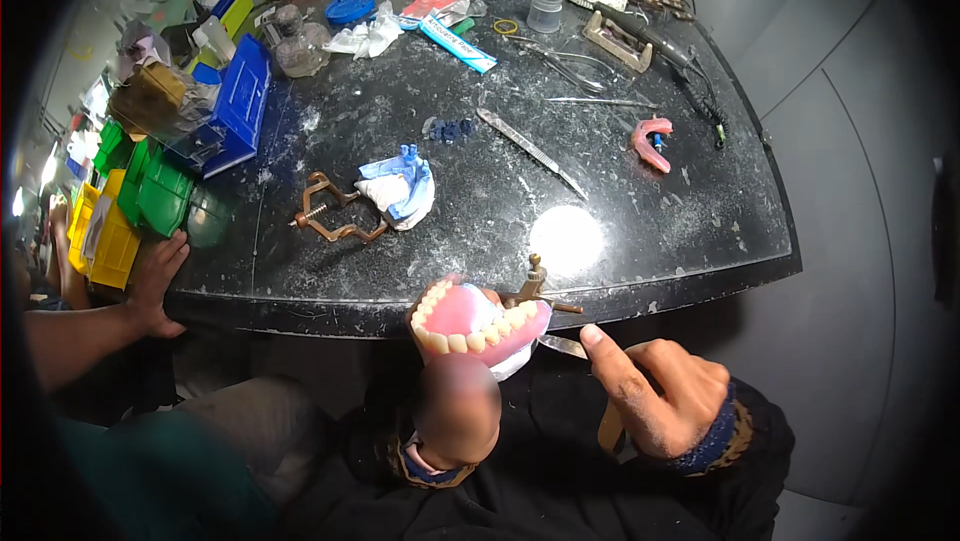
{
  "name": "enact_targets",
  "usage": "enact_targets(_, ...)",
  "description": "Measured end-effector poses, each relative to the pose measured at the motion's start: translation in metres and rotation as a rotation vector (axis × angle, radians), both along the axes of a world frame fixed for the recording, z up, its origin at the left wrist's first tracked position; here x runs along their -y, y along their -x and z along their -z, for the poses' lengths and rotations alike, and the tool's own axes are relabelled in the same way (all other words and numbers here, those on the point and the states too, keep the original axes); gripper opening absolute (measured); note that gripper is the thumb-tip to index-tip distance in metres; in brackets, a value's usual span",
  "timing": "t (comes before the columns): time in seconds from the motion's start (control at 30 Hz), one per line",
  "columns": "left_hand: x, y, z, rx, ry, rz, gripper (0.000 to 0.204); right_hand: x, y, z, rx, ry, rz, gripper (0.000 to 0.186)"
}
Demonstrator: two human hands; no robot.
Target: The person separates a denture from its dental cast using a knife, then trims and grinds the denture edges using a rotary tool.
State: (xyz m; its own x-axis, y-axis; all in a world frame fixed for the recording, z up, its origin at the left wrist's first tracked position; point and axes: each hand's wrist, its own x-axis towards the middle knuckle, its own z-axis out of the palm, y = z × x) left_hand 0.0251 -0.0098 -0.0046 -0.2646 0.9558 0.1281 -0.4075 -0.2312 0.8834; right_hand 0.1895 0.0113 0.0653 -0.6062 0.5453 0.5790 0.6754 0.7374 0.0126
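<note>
My left hand [458, 416], partly blurred, grips a denture model [455, 341] at the table's front edge. Yellowish teeth line the pink wax gum, and white plaster shows beneath. A brass articulator part [533, 283] sticks up just behind it. In my right hand [665, 396] is a small metal wax knife [563, 345], pinched between thumb and fingers. Its blade tip meets, or nearly meets, the right end of the pink gum; I cannot tell which. Beyond, on the table, lies a blue and white dental cast [400, 188] beside a copper-coloured articulator frame [325, 211].
A scalpel-like handle [530, 151], a pink wax piece [653, 146] and dark blue bits [450, 129] lie on the black table [350, 281]. Blue [240, 106], green [160, 189] and yellow bins [112, 231] stand left. Another person's hand [158, 281] rests at the left edge.
</note>
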Motion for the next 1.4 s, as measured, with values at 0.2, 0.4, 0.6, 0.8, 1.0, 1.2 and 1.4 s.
enact_targets(0.2, -0.010, 0.002, -0.003, 0.053, -0.004, -0.021, 0.091, -0.007, -0.003, -0.010, -0.194, 0.354, -0.067, 0.045)
enact_targets(0.4, -0.031, 0.014, -0.008, 0.898, -0.064, 0.635, 0.088, -0.017, -0.012, -0.015, -0.389, 0.463, -0.095, 0.036)
enact_targets(0.6, -0.023, 0.014, -0.015, 0.774, 0.129, 0.716, 0.069, -0.014, -0.028, -0.021, -0.304, 0.309, -0.060, 0.035)
enact_targets(0.8, -0.013, 0.011, -0.021, 0.289, 0.189, 0.642, 0.094, -0.008, -0.035, -0.035, -0.035, 0.285, -0.018, 0.038)
enact_targets(1.0, -0.015, 0.004, -0.021, 0.184, 0.211, 0.478, 0.102, -0.007, -0.022, -0.042, 0.212, 0.155, 0.021, 0.040)
enact_targets(1.2, -0.016, 0.007, -0.013, 0.262, 0.243, 0.502, 0.102, -0.006, -0.019, -0.018, 0.098, 0.140, 0.024, 0.048)
enact_targets(1.4, -0.017, 0.001, -0.014, 0.327, 0.210, 0.475, 0.106, -0.002, -0.021, 0.002, -0.036, 0.192, 0.023, 0.040)
